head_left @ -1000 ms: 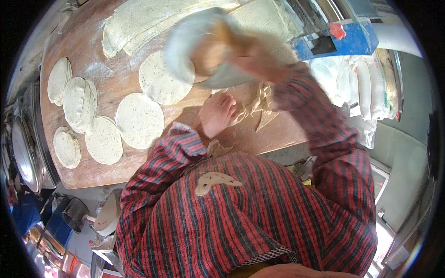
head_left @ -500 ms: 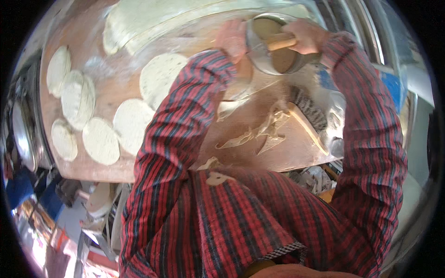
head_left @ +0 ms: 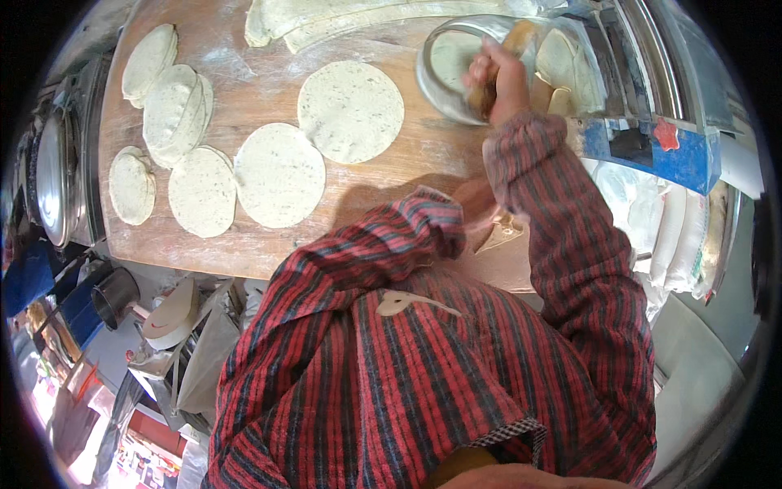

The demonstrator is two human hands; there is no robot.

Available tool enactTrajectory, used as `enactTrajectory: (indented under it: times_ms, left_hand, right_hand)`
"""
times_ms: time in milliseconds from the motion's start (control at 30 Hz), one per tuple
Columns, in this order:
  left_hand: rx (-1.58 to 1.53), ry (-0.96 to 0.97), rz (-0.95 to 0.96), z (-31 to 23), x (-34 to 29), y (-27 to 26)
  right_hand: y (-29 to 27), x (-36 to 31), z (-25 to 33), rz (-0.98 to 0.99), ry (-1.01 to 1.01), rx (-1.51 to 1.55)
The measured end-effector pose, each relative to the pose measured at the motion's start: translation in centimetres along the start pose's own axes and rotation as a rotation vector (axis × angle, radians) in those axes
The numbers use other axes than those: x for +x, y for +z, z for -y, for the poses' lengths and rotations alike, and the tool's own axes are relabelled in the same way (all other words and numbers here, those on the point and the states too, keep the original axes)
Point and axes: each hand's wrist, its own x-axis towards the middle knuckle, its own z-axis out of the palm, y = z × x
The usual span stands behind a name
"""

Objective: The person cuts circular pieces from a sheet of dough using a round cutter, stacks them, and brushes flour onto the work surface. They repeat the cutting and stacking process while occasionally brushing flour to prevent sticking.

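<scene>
My right hand (head_left: 503,80) is closed on the wooden handle that spans a wide round metal dough cutter (head_left: 425,69). Pale dough (head_left: 454,59) shows inside the ring, which stands at the far right of the floured wooden board (head_left: 269,90). My left hand (head_left: 475,201) is low over the near part of the board, beside thin dough scraps (head_left: 503,231). My right sleeve covers its fingers and motion smears it. Flat dough rounds (head_left: 350,112) lie left of the cutter, one more round (head_left: 279,175) nearer me.
Stacked dough rounds (head_left: 177,114) sit on the board's left side. A long folded dough sheet (head_left: 358,23) stretches along the far edge. More dough (head_left: 560,61) lies right of the cutter. Beyond are a blue panel (head_left: 676,155) and plastic bags (head_left: 623,200); a pot (head_left: 116,293) stands lower left.
My left hand has left the cutter's side and come back toward me. My right hand still holds the cutter. The view has shifted, and the brush seen earlier on the board no longer shows.
</scene>
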Motion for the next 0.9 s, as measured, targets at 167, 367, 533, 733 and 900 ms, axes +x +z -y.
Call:
enactTrajectory:
  times_ms: [167, 367, 533, 733, 900]
  left_hand:
    - [0.650, 0.070, -0.193, -1.9, -9.6, -13.6]
    - [0.884, -0.446, -0.693, -1.6, -17.1, -27.5]
    - [1.127, -0.511, -0.375, -3.7, -16.4, -28.3]
    - [1.080, 0.127, -0.042, -8.3, -16.2, -24.6]
    - [0.732, 0.179, -0.269, -11.1, -11.0, -22.6]
  right_hand:
    - [-9.0, -8.8, 4.7, 0.208, 0.023, 0.045]
    - [-20.1, -15.4, 6.2, -0.302, 0.102, -0.234]
    - [-23.1, -14.2, 3.5, -0.384, 0.072, -0.281]
    - [-24.1, -14.0, 3.3, -0.373, 0.088, -0.257]
    - [-23.8, -14.7, 3.0, -0.289, 0.059, -0.317]
